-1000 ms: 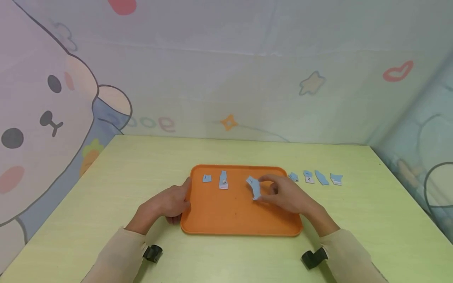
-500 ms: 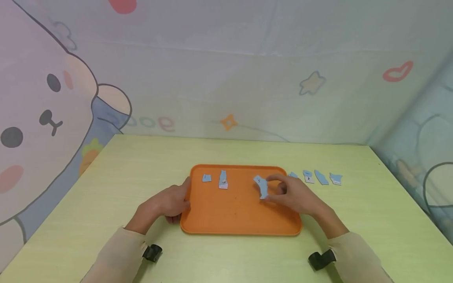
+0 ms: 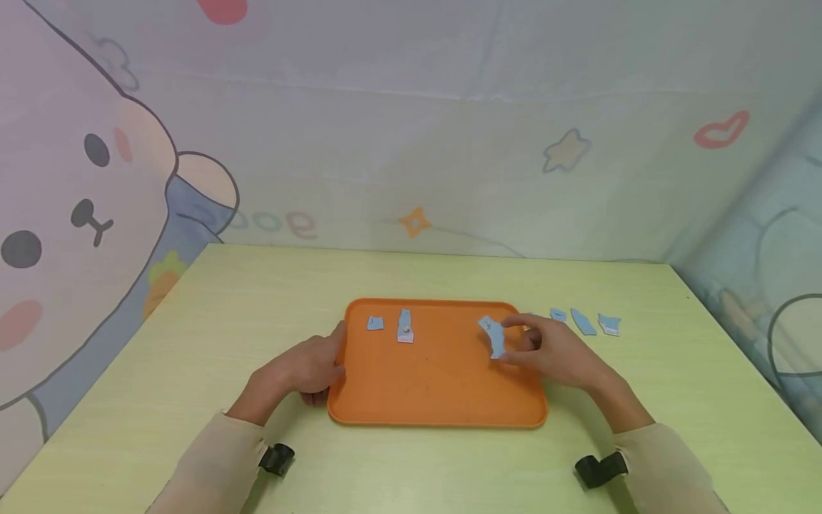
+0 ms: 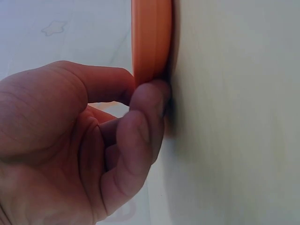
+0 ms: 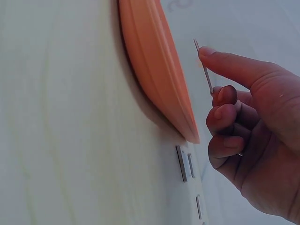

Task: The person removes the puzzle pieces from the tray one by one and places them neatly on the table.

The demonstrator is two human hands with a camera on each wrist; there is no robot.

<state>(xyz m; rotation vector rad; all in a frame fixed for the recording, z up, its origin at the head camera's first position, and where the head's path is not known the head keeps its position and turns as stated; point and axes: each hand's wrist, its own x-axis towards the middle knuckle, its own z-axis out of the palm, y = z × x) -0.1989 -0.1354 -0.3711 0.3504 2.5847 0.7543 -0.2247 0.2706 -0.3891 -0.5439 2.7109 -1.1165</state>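
At its left edge the orange tray [image 3: 428, 400] is gripped by my left hand [image 3: 315, 365]; in the left wrist view the thumb is at the rim and curled fingers [image 4: 133, 154] are at its underside. My right hand [image 3: 552, 350] pinches a light blue jagged flat piece [image 3: 494, 337] by its edge, with a dark mark on its face, over the tray's right part. Edge-on in the right wrist view, that piece [image 5: 206, 70] looks thin and is raised above the tray. Two more blue pieces lie in the tray: a small one [image 3: 375, 323] and a taller one [image 3: 405, 325] with a pale lower end.
Right of the tray, several blue pieces lie in a row on the pale table [image 3: 411, 471], among them a slanted one [image 3: 583, 322] and one with a pale strip [image 3: 609, 325]. My right hand partly covers the nearest ones. A printed cloth [image 3: 411, 128] hangs behind.
My right hand has carried the pinched piece rightward across the tray, covering more of the loose pieces beside it. The left hand has stayed at the tray's left edge.
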